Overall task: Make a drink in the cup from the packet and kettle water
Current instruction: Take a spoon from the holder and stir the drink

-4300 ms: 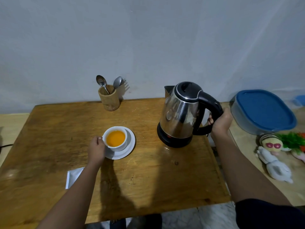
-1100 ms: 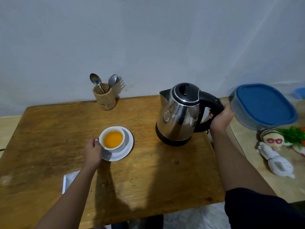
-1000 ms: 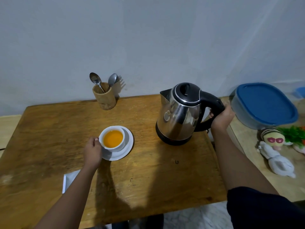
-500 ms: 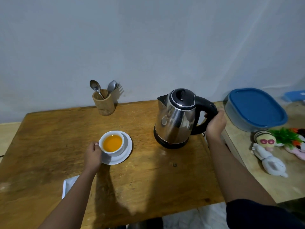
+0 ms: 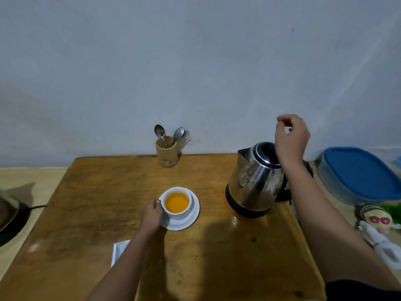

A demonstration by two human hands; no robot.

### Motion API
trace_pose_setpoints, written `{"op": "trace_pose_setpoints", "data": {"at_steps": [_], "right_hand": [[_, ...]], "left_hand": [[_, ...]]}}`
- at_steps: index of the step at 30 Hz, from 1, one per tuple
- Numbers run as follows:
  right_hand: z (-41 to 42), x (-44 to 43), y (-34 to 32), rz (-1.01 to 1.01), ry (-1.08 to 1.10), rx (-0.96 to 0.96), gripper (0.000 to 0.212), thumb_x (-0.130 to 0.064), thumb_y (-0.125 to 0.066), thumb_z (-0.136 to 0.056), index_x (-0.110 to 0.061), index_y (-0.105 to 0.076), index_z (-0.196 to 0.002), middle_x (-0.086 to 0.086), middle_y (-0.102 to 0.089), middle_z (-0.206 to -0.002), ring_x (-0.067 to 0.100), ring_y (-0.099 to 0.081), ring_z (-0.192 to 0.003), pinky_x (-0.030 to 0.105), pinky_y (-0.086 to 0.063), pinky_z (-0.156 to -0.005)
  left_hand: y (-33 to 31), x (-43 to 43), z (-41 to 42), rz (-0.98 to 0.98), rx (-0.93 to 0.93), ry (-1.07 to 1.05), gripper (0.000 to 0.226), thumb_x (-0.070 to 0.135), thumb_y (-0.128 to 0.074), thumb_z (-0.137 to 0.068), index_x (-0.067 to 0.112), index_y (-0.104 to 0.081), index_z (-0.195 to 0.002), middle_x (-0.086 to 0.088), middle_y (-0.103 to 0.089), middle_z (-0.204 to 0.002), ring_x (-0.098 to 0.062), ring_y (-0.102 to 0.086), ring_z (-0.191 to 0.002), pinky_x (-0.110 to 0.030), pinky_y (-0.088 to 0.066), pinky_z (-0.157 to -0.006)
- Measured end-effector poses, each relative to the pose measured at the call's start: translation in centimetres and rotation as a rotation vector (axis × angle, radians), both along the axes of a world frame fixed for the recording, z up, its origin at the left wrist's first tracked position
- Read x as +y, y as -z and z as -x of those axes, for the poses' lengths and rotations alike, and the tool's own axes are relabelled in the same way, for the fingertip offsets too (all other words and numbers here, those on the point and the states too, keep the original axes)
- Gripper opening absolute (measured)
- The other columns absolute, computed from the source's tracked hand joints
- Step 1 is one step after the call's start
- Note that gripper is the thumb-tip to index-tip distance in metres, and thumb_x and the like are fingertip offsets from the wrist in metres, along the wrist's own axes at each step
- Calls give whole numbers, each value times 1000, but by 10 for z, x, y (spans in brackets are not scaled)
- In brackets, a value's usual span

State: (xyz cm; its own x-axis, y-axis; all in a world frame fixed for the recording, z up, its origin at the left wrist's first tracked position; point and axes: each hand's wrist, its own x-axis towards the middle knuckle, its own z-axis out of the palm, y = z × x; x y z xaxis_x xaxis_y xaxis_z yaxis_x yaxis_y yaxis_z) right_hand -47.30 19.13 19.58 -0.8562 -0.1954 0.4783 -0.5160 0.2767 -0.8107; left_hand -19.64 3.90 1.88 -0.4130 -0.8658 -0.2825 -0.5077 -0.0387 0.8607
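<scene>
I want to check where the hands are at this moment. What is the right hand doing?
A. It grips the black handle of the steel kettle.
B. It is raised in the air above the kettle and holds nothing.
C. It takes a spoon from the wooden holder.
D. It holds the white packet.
B: the right hand is up above the black lid of the shiny steel kettle, fingers loosely curled around nothing, while the left hand holds the white cup of orange drink.

The right hand [image 5: 291, 139] has let go of the kettle [image 5: 255, 181] handle and now hovers above its lid, fingers loosely curled. The kettle stands alone.
</scene>
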Motion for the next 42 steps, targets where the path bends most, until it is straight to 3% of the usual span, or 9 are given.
{"op": "trace_pose_setpoints", "data": {"at_steps": [5,10,18,21,24,28,33,37,42], "right_hand": [[-38,-106,16,-96,-310,-80,17,-5,-52,-85,-9,-68,-90,6,-67,-93,11,-56,-83,4,-39,-68],[-79,-198,69,-379,-535,-244,22,-2,-48,-84,-3,-70,-88,7,-64,-84,13,-54,-76,6,-37,-56],[-86,-284,123,-701,-585,-307,17,-3,-48,-84,6,-63,-84,17,-60,-78,30,-57,-75,35,-47,-66],[-82,-302,134,-843,-503,-215,17,-15,-51,-85,-2,-58,-76,9,-54,-64,32,-56,-69,27,-34,-47],[-79,-313,139,-908,-427,-212,21,-19,-54,-86,0,-62,-91,14,-63,-84,35,-62,-86,26,-36,-57],[-77,-320,141,-909,-346,-250,23,-14,-51,-89,3,-60,-102,20,-64,-107,37,-61,-100,33,-40,-70],[-79,-315,131,-766,-373,-206,18,-4,-50,-88,0,-65,-79,15,-63,-78,29,-59,-74,30,-42,-64],[-83,-300,96,-408,-394,-179,12,-19,-60,-87,-12,-65,-80,6,-68,-79,21,-63,-72,34,-55,-71],[-89,-265,20,-389,-403,95,20,-34,-49,-92,-19,-61,-97,-6,-60,-88,14,-54,-80,30,-43,-65]], "left_hand": [[2,-5,-9,-57,83,54,21,22,-37,-97,14,-57,-92,-2,-59,-86,-10,-53,-77,-24,-40,-62],[20,-14,-16,-19,72,105,28,22,-37,-96,8,-60,-88,-13,-63,-88,-22,-57,-82,-31,-43,-69],[28,-20,-18,52,50,224,22,26,-35,-97,19,-55,-98,1,-60,-97,-5,-54,-87,-19,-42,-74],[27,-19,-19,54,68,237,16,27,-35,-97,25,-50,-92,13,-53,-87,5,-49,-80,-5,-37,-66],[30,-19,-21,75,90,255,18,28,-34,-97,23,-51,-92,5,-54,-92,3,-49,-82,-7,-37,-69],[33,-21,-20,94,100,279,21,27,-33,-97,19,-52,-95,2,-53,-95,2,-47,-85,-6,-36,-72],[32,-20,-21,92,110,311,21,25,-33,-97,18,-53,-98,-1,-55,-99,-3,-50,-90,-8,-37,-75],[27,-21,-20,58,116,320,19,27,-32,-98,23,-51,-94,6,-54,-93,-2,-51,-87,-7,-38,-71],[19,-19,-17,30,95,305,18,25,-34,-97,27,-51,-95,14,-53,-89,1,-52,-86,-13,-38,-69]]}}
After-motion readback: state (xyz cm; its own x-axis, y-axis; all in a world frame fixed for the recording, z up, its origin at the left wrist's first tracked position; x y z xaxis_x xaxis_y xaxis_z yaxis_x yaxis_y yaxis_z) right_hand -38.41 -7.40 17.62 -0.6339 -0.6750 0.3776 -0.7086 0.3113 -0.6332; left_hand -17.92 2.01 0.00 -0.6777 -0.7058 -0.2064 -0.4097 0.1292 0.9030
